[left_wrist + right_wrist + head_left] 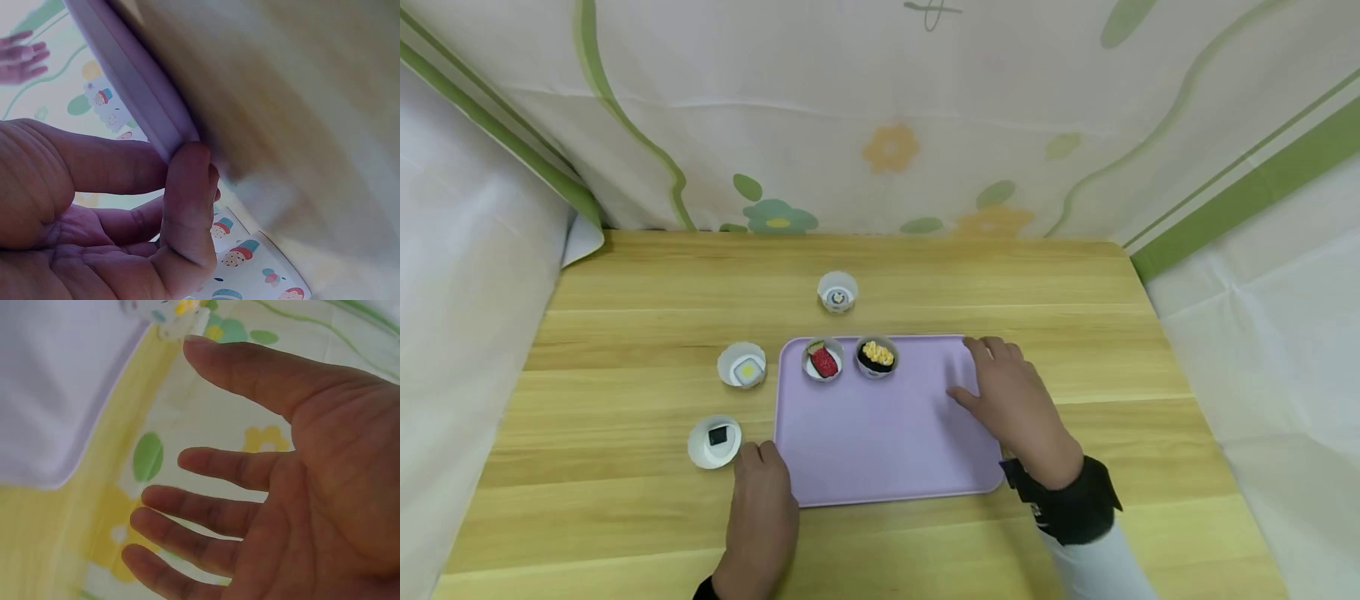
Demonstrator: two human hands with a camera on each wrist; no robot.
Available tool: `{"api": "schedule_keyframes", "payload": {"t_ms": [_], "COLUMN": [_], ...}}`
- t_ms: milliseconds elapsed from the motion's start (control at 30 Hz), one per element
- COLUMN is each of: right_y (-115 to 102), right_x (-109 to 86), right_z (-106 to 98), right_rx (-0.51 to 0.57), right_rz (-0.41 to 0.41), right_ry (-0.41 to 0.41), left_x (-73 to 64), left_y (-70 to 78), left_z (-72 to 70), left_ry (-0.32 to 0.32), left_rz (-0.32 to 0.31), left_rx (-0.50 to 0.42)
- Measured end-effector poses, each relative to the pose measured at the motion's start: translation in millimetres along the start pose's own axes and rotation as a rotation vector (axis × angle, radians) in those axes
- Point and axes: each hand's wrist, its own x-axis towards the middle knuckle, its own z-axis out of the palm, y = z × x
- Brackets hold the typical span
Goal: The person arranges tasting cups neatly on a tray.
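My left hand (pixel 763 508) pinches the left edge of a flat lilac tray (pixel 887 442) between thumb and curled fingers, near its front left corner. The left wrist view shows the thumb and a finger meeting on the tray rim (pixel 147 103). Over the tray's right side, my right hand (pixel 1018 408) is spread with nothing in its palm. Two paper cups stand on the tray's back left part: one holds a red-topped sushi piece (pixel 823 362), the other a dark piece with yellow topping (pixel 877 353).
Left of the tray are paper cups with a yellow-centred sushi roll (pixel 747 372) and a white piece with a black wrap (pixel 718 435). Another cup with a small roll (pixel 838 297) stands behind the tray. A floral curtain (pixel 820 108) borders the wooden table (pixel 1075 333).
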Motion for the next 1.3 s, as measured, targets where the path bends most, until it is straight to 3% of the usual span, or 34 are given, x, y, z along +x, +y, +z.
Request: {"api": "schedule_keyframes", "payload": {"t_ms": [267,600,967,1167,1300], "right_y": [32.7,41.0,49.4,49.9,50.6], "right_x": [-28.9,-61.1,-70.7,-72.6,-73.0], "right_z": [5.6,8.1,30.9,31.4,26.5], "right_rx": [0.07,0.11,0.152,0.15,0.15], "right_rz": [0.13,0.224,0.26,0.267,0.26], "right_ry": [-0.046,-0.208,-0.193,-0.181,-0.177], "left_x": [1.3,0.7,1.7,2.9,3.1], "left_y": [1.4,-2.2,1.0,2.1,2.8], "left_z": [-2.8,-5.8,-7.7,-7.0,-5.3], "left_ry": [-0.024,0.0,-0.038,-0.072,-0.05], "left_rz": [-0.011,-0.021,-0.032,-0.035,-0.021], "left_rx": [0.009,-0.004,-0.006,0.002,-0.001]}}
